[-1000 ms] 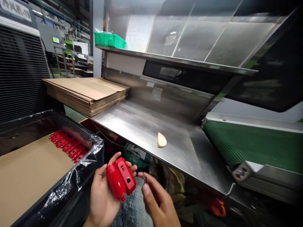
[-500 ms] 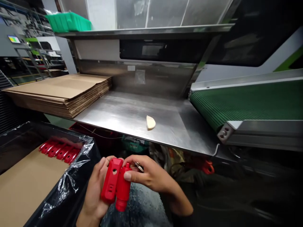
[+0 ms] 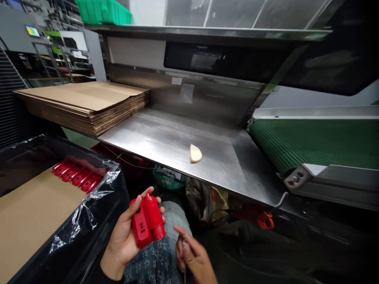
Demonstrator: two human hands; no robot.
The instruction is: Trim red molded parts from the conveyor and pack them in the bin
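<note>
- Head view, seven o'clock from centre: our left hand (image 3: 122,240), palm up, cradles a red part (image 3: 142,228), its thumb along the near side and fingertips curled round the far side; we judge that this grip leaves the slotted face turned upward for sight.
- Head view, six o'clock: our right hand (image 3: 195,256) pinches a slim metallic piece (image 3: 184,240), too small to identify, with the index finger pointing towards the red part, clear of it; the narrow pinch probably suits something so thin.
- Head view, between eight and nine o'clock: a row of red parts (image 3: 78,176) lies side by side on a cardboard sheet (image 3: 37,209) in a film-lined box (image 3: 89,213); sheet and film presumably guard the glossy surfaces.
- Head view, just below centre: a pale wedge (image 3: 195,154) rests on the worktop (image 3: 151,132), near its front edge, perhaps for easy reach.
- Head view, ten o'clock: a cardboard stack (image 3: 85,96) sits squared at the worktop's end, apparently to spare working room.
- Head view, three o'clock: a green conveyor belt (image 3: 319,142) adjoins the worktop.
</note>
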